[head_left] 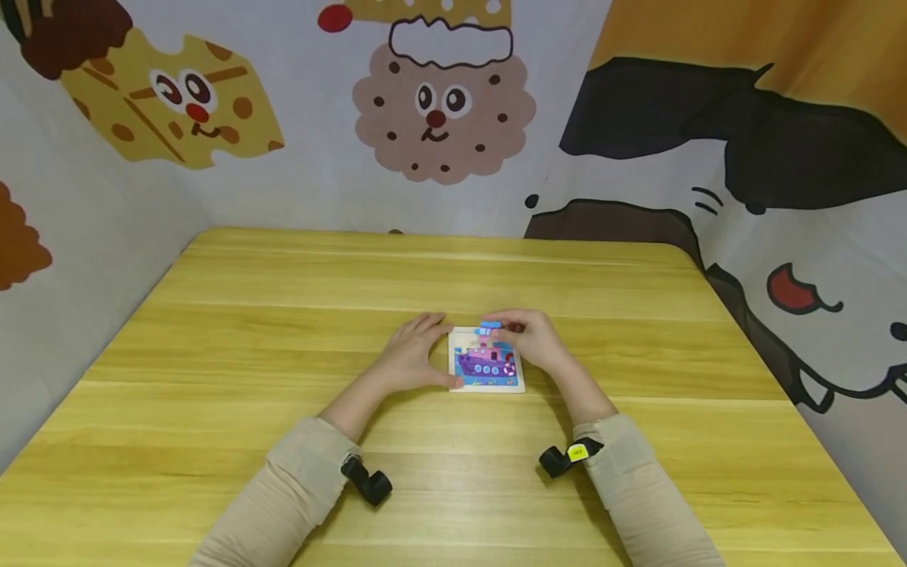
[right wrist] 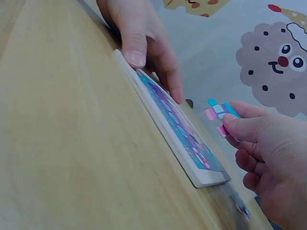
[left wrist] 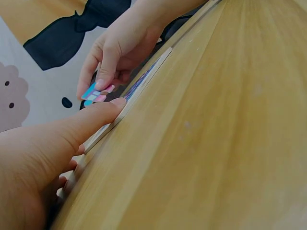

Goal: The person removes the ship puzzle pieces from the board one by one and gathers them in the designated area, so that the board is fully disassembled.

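A small square jigsaw board (head_left: 489, 390) with a white frame lies flat on the table, its picture a purple ship over blue water. My left hand (head_left: 407, 354) rests at the board's left side, thumb (left wrist: 115, 106) on the near left corner and fingers stretched along toward the far left corner. Above the far part of the board, my right hand (head_left: 534, 340) pinches a jigsaw piece (right wrist: 219, 110) between thumb and index finger. That piece is blue, pink and white with rounded knobs, and in both wrist views it is raised clear of the board.
A wood-grain table (head_left: 283, 276) spreads out around the board. Beyond the board's right end, in the right wrist view, a small colourful item (right wrist: 241, 206) lies on the table, partly blurred. A cartoon-printed cloth (head_left: 305, 189) hangs behind the table.
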A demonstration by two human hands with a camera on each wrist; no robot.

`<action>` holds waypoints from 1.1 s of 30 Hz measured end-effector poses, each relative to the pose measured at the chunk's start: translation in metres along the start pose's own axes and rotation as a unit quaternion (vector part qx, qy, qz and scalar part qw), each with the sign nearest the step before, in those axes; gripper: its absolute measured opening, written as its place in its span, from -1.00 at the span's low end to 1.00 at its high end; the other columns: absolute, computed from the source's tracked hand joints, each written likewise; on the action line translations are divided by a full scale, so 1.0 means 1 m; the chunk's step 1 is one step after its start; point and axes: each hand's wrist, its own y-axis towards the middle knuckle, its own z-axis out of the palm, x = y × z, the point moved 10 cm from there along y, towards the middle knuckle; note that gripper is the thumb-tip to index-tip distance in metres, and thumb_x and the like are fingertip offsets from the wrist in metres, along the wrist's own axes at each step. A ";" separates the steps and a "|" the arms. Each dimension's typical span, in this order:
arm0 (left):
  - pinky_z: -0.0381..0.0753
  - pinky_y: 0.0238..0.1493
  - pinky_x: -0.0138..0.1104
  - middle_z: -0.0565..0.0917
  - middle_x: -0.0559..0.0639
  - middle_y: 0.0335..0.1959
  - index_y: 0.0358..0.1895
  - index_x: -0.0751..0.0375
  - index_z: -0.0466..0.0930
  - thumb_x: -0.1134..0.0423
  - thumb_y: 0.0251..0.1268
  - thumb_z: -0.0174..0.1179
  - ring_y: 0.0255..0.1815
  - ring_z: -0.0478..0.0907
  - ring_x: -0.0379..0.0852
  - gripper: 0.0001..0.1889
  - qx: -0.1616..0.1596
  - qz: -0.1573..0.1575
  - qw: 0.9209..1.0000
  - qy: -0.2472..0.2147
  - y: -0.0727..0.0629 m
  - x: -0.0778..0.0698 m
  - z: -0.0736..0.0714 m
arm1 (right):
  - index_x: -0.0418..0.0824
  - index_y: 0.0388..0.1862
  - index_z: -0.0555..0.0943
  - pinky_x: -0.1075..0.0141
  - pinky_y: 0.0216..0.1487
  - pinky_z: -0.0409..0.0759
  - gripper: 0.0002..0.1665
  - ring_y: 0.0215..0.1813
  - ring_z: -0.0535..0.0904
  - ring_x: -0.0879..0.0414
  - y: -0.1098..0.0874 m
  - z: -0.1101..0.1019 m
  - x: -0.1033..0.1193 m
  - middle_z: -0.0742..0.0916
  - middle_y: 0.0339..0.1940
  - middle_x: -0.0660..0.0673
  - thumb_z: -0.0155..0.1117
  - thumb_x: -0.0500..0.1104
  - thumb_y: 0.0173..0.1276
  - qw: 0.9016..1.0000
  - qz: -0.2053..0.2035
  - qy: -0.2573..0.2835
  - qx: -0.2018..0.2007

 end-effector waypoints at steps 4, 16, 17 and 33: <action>-0.25 0.43 0.02 0.00 0.02 0.53 0.47 0.10 0.18 -0.37 -0.17 0.35 0.52 -0.20 0.08 0.09 -0.003 0.001 1.000 -0.001 0.000 -0.001 -0.001 | -0.30 -0.03 0.70 0.39 -0.51 0.32 -0.73 -0.46 0.35 0.04 0.000 -0.010 0.001 0.67 -0.38 -0.18 0.28 -0.37 0.29 1.000 -0.008 0.015 -0.017; -0.25 0.42 0.02 0.00 0.05 0.53 0.47 0.11 0.17 -0.38 -0.15 0.34 0.52 -0.19 0.10 0.10 -0.003 0.007 1.000 0.002 0.000 -0.003 -0.002 | -0.30 -0.05 0.70 0.35 -0.52 0.47 -0.72 -0.46 0.47 0.08 -0.005 -0.051 -0.017 0.70 -0.38 -0.16 0.36 -0.29 0.25 0.997 0.046 0.035 -0.049; -0.26 0.42 0.03 0.00 0.05 0.53 0.47 0.11 0.17 -0.38 -0.15 0.33 0.52 -0.19 0.10 0.10 -0.003 0.008 1.000 0.003 0.000 -0.003 -0.002 | -0.32 -0.06 0.70 0.33 -0.47 0.51 -0.73 -0.41 0.50 0.08 -0.005 -0.055 -0.020 0.72 -0.34 -0.17 0.37 -0.30 0.24 0.997 0.049 0.036 -0.052; -0.26 0.43 0.01 -0.02 0.03 0.54 0.48 0.09 0.16 -0.39 -0.16 0.34 0.52 -0.21 0.07 0.11 0.003 0.001 1.000 -0.002 -0.001 0.000 0.002 | -0.37 0.02 0.65 0.39 -0.17 0.58 -0.63 -0.18 0.60 0.22 -0.026 -0.101 -0.065 0.74 -0.13 -0.10 0.37 -0.23 0.26 0.994 0.098 0.022 -0.039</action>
